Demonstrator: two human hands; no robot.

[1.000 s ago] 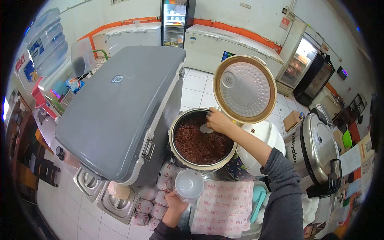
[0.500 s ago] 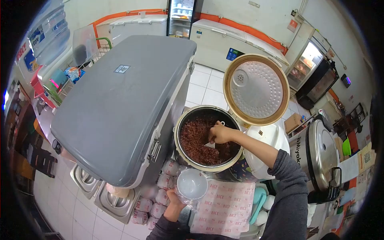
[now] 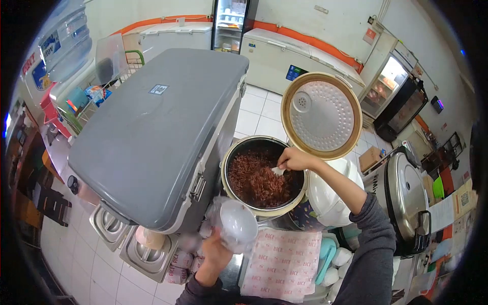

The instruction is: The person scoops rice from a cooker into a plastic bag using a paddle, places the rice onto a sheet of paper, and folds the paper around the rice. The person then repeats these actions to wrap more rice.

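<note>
My right hand (image 3: 293, 159) is closed on the handle of a white rice paddle (image 3: 277, 171) over the open rice cooker pot (image 3: 227, 184). Reddish-brown rice (image 3: 262, 185) is heaped on and around the paddle, whose blade is mostly covered. In my left hand (image 3: 215, 250), at the pot's lower left, is a white bowl (image 3: 238, 223) with clear plastic around it, tilted towards the pot. Printed wrapping paper (image 3: 279, 259) lies in front of the pot. The cooker's lid (image 3: 325, 116) stands raised behind it.
A large grey cooler box (image 3: 157, 137) fills the left side. Steel container lids (image 3: 147, 256) and wrapped packets (image 3: 182, 260) are below it. To the right are a white lidded container (image 3: 333, 195), a turquoise utensil (image 3: 326, 259) and a steel cooker (image 3: 409, 190).
My right hand has risen and moved right, lifting the paddle with rice. My left hand has raised the bowl slightly left and tilted it.
</note>
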